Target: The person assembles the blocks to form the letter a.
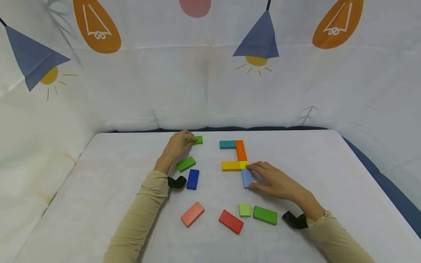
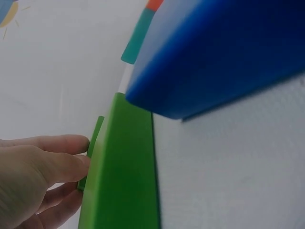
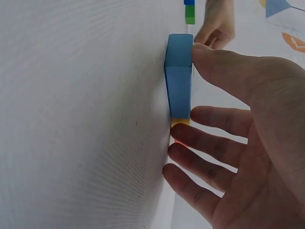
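In the head view, my left hand (image 1: 177, 147) pinches the near-left end of a green block (image 1: 198, 140) at the back of the table. The left wrist view shows thumb and fingertips against that block, partly behind another green block (image 2: 126, 167). My right hand (image 1: 279, 182) touches the light blue block (image 1: 246, 179) with its thumb by the near end and its index fingertip by the far end; the fingers are spread and fairly straight. Joined to that block are a small yellow square (image 1: 243, 164), a yellow-orange block (image 1: 231, 166), an orange block (image 1: 241, 150) and a teal block (image 1: 227, 145).
Near my left wrist lie a second green block (image 1: 186, 164) and a dark blue block (image 1: 193, 179). Closer to me are a salmon block (image 1: 192, 214), a red block (image 1: 231, 221), a light green square (image 1: 244, 210) and a green block (image 1: 265, 215). A white curtain (image 1: 181, 91) hangs behind the table.
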`<state>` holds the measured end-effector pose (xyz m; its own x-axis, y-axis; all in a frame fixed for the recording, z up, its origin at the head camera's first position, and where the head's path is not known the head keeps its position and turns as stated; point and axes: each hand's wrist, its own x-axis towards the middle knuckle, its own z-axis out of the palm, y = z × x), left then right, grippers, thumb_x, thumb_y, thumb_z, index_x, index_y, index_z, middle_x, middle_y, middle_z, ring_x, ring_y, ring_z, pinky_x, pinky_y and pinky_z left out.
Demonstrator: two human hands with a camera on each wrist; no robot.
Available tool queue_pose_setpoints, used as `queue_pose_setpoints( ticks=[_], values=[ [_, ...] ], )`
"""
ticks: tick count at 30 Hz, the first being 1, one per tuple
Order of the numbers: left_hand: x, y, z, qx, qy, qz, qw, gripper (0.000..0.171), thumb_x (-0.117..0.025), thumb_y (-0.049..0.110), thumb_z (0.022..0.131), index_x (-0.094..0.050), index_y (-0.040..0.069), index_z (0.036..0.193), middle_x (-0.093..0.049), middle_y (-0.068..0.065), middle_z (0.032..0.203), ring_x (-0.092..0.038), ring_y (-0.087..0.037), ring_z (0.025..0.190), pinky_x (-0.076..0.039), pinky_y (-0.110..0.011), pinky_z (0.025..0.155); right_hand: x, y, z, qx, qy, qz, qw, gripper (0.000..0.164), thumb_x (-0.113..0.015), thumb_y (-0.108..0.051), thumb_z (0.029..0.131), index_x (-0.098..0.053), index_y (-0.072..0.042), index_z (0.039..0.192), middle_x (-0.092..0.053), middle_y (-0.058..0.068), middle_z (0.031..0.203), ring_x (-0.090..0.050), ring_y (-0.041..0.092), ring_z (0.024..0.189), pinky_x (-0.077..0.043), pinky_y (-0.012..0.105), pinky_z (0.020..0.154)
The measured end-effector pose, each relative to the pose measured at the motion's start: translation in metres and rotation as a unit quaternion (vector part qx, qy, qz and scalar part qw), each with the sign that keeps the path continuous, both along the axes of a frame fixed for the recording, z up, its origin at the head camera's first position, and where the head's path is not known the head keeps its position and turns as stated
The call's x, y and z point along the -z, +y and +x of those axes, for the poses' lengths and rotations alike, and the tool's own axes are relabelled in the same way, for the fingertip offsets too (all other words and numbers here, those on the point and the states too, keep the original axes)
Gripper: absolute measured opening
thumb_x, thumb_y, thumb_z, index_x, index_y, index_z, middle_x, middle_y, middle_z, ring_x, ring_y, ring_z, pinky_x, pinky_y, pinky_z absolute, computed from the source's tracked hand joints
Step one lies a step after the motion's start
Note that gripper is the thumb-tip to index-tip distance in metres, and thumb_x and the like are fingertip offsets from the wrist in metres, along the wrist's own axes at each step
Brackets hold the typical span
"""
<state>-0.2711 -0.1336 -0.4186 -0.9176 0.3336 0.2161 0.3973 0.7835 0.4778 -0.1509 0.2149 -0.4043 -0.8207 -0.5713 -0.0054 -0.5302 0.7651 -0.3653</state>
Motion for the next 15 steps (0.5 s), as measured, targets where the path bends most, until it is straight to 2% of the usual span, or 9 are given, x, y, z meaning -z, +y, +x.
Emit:
queue_pose_setpoints(
  ticks=[9, 15],
  values=[
    [-0.0035, 0.0032, 0.0029, -0.006, -0.014, 0.000, 0.9999, 0.021, -0.064, 0.005, 0.088, -0.072, 0.011, 0.106, -0.063, -0.009, 0.117, -0.061, -0.028, 0.107, -0.049, -0.041, 0.090, -0.0002, 0.0009, 0.0003, -0.001, 0.000, 0.000, 1.000, 0.061, -0.069, -0.040, 0.084, -0.050, -0.012, 0.136, -0.053, 0.004, 0.132, -0.051, 0.020, 0.120, -0.046, 0.041, 0.100],
    [-0.0031, 0.0043, 0.0042, -0.005, -0.026, -0.006, 0.9996, 0.024, -0.064, 0.007, 0.088, -0.071, 0.012, 0.110, -0.062, -0.009, 0.122, -0.058, -0.028, 0.114, -0.046, -0.043, 0.097, -0.0005, 0.0010, 0.0007, -0.002, -0.003, -0.001, 1.000, 0.062, -0.069, -0.040, 0.084, -0.049, -0.012, 0.136, -0.053, 0.005, 0.132, -0.051, 0.021, 0.121, -0.046, 0.042, 0.100]
  ],
)
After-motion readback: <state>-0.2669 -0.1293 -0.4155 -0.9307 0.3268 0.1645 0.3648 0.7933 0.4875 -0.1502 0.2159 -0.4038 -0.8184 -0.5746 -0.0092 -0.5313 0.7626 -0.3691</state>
